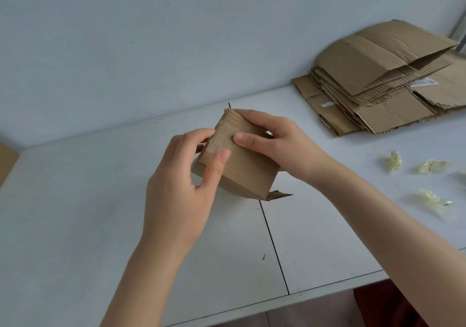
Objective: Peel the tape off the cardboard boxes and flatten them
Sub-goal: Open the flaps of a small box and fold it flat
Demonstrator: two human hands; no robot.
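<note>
A small brown cardboard box (248, 173) is held tilted above the white table (75, 200), with a strip of clear tape (222, 137) running across its upper face. My left hand (181, 188) grips the box's left side, thumb on the top face and fingers curled at the taped edge. My right hand (280, 145) holds the box from the right, thumb pressed on the top face and fingers wrapped over the far edge. A loose flap (278, 196) sticks out at the box's lower right.
A stack of flattened cardboard boxes (383, 84) lies at the back right against the wall. Several crumpled balls of peeled tape (393, 161) lie on the table at the right. A cardboard corner (6, 160) shows at the left edge. The table's front edge runs near the bottom.
</note>
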